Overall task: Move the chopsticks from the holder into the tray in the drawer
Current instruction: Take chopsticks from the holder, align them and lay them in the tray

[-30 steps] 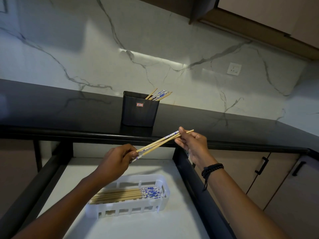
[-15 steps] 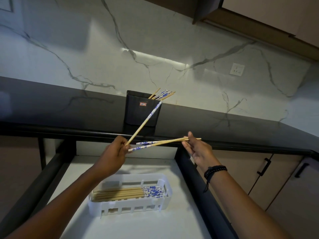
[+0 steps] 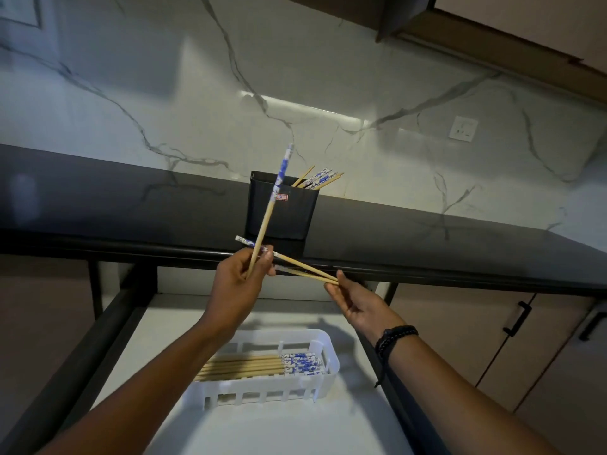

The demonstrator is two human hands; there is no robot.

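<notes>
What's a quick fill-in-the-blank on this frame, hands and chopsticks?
1. The left hand holds one chopstick that points ____.
2. The right hand pinches the bare ends of ____ chopsticks.
3. The holder is ____ in colour.
4. The tray is ____ in colour.

Missing words: up; two; black; white.

Chopsticks (image 3: pixel 262 231) bare wood w/ painted ends; tray (image 3: pixel 249 387) smooth plastic; holder (image 3: pixel 289 218) matt; worktop (image 3: pixel 131 198) glossy; wall (image 3: pixel 164 93) marble.
</notes>
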